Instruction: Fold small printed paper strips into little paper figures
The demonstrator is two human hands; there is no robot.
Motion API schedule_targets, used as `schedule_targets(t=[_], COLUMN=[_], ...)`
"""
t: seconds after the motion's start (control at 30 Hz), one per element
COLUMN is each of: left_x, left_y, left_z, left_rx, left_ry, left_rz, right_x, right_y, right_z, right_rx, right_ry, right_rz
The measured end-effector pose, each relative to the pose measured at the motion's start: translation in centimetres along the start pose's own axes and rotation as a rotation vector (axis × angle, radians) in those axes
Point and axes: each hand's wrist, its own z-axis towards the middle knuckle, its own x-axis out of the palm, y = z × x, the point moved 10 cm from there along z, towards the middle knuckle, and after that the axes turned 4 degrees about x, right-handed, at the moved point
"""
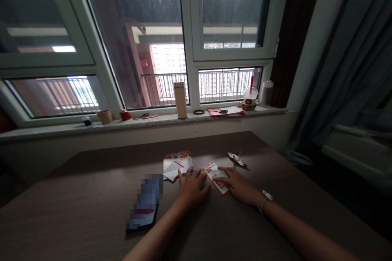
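One printed strip (214,172) under right hand (238,183), left hand (191,187) by papers (172,165)

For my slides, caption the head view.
Right hand on a printed paper strip, left hand beside it, on a brown table before a windowsill.

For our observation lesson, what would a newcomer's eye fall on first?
Probably the large, bright window across the upper half. Then, on the table, the right hand on a printed strip, the left hand beside it. Left of both lies a phone-like device, its screen pixelated.
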Motion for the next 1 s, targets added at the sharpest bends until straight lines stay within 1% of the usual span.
schedule_targets(t=[0.17,0.37,0.63,0.8,1.0], left_x=[-0.03,-0.36,-0.24,-0.29,-0.4], left_y=[0.2,-0.11,-0.31,-0.3,-0.21], left_z=[0.1,0.05,-0.02,-0.01,-0.01], left_rx=[-0.002,0.015,0.038,0.037,0.023], left_ry=[-0.009,-0.022,-0.023,-0.021,-0.03], left_rz=[-0.005,0.003,-0.006,0.0,0.013], right_x=[-0.08,-0.04,-0.05,-0.18,0.05], right_y=[0.05,0.01,0.05,0.12,0.03], right_z=[-0.01,0.05,0.01,-0.03,0.04], right_rx=[-0.003,-0.002,-0.01,-0.011,-0.02], right_ry=[-0.008,-0.001,0.008,-0.009,0.005], right_rz=[-0.005,-0.004,-0.008,-0.014,-0.023])
